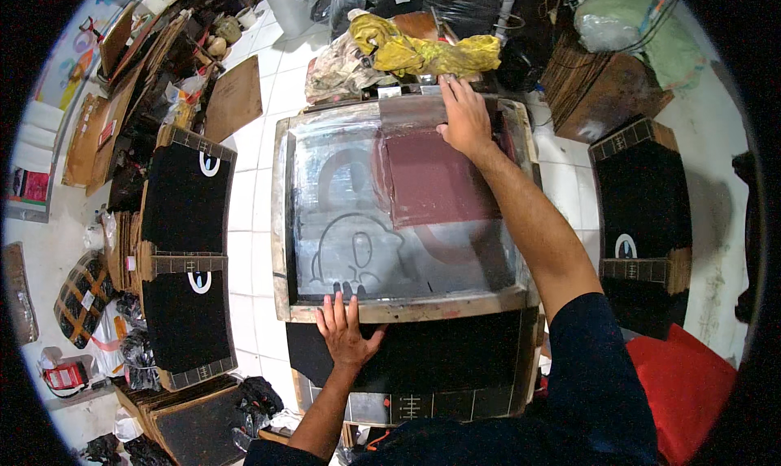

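Observation:
A wooden-framed printing screen (529, 153) lies in front of me, its mesh bearing a faint cartoon-like outline and a dark red rectangle (435, 181). My left hand (346, 332) rests on the near rail with fingers spread, holding nothing. At the far side, my right hand (466, 116) lies over the upper part of the screen. Its fingers stretch toward a crumpled yellow cloth (443, 55); whether the fingertips touch that cloth, I cannot tell. Under the near rail shows black material (439, 356) on a board with a marked edge.
Boards with black fabric and white-and-blue eye-like prints stand left (189, 189) and right (643, 198). Stacked brown boards (569, 76) and a green plastic bag (643, 31) sit far right. Red fabric (679, 393) lies at lower right. Stained rags (346, 71) lie beside the yellow cloth.

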Tool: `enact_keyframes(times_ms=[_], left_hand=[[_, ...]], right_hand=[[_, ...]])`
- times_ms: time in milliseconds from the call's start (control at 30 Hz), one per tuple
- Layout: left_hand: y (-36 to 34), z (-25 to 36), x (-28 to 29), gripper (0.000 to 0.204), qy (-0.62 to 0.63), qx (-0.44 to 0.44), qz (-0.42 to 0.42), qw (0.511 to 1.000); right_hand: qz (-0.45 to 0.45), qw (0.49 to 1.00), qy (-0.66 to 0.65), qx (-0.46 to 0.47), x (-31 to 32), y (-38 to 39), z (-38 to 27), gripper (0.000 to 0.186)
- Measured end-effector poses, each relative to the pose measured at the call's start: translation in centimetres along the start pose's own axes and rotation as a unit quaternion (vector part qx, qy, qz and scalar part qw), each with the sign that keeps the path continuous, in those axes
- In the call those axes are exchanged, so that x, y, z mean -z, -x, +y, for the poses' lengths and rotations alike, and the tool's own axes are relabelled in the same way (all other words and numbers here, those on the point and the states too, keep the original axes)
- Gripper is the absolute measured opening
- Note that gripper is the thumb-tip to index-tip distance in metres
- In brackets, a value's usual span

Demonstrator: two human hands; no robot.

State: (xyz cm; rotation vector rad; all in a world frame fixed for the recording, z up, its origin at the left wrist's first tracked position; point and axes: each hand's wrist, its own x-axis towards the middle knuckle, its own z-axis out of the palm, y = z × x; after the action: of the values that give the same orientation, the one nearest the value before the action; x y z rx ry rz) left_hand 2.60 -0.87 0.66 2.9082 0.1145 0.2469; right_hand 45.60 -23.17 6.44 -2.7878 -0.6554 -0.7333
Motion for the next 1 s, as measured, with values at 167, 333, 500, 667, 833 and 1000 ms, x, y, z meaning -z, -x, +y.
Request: enact_keyframes(times_ms=[167, 333, 500, 667, 833, 1000], left_hand=[[1.0, -1.0, -1.1, 0.093, -0.004, 0.0, 0.001, 1.0], [1.7, -1.0, -1.3, 0.091, 0.004, 0.004, -0.008, 1.0], [1.4, -1.1, -1.3, 0.088, 0.0, -0.02, 0.019, 1.0], [1.6, -1.4, -1.4, 0.086, -0.004, -0.029, 0.017, 0.999], [1.6, -1.5, -1.6, 0.09, -0.01, -0.028, 0.012, 0.999], [1.5, -1.6, -1.6, 0.091, 0.002, -0.027, 0.001, 1.0]], right_hand=[[-0.161, 0.986, -0.03, 0.011, -1.2, -1.5, 1.0, 0.074], [-0.141, 0.988, -0.052, 0.028, 2.4, 0.4, 0.1, 0.042], [-0.137, 0.989, -0.054, 0.016, 7.4, 8.5, -2.7, 0.038], [-0.13, 0.989, -0.071, -0.024, 7.7, 11.5, -4.1, 0.039], [-0.154, 0.985, -0.073, 0.0, 8.4, 11.3, -3.6, 0.034], [-0.185, 0.979, -0.08, 0.024, 9.1, 13.6, -4.3, 0.031]])
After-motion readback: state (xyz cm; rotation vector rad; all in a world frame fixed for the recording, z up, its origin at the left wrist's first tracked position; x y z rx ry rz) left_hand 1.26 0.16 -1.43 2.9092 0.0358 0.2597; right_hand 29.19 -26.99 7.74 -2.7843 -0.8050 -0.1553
